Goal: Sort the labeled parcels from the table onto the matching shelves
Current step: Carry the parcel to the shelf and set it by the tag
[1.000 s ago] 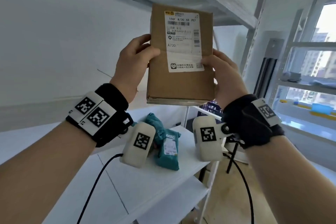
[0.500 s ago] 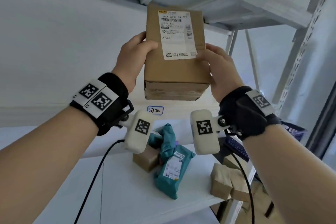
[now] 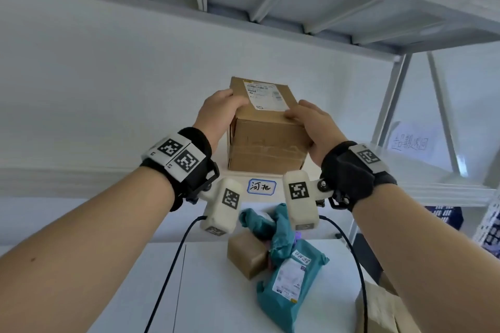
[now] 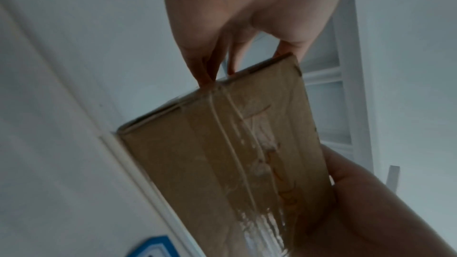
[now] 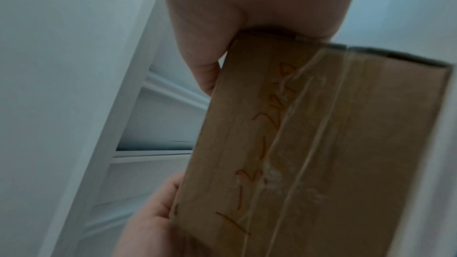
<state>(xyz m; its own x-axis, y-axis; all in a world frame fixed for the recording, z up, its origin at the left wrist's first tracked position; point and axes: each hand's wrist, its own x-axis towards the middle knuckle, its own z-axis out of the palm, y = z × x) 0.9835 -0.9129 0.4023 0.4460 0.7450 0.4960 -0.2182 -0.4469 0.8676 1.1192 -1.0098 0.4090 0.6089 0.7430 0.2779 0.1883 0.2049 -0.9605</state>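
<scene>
Box (image 3: 266, 140) has come down from overhead onto the shelf (image 3: 433, 186) edge above the blue-bordered tag (image 3: 261, 186). Left hand (image 3: 216, 113) and right hand (image 3: 311, 127) grip its sides. Taped brown cardboard, white label on top.

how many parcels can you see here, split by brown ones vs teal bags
Brown parcels: 3 – the cardboard box held on the shelf, a small brown parcel on the table, a brown paper parcel at the right edge.
Teal bags: 2 – a crumpled teal bag, a flat teal bag.
Total: 5
</scene>
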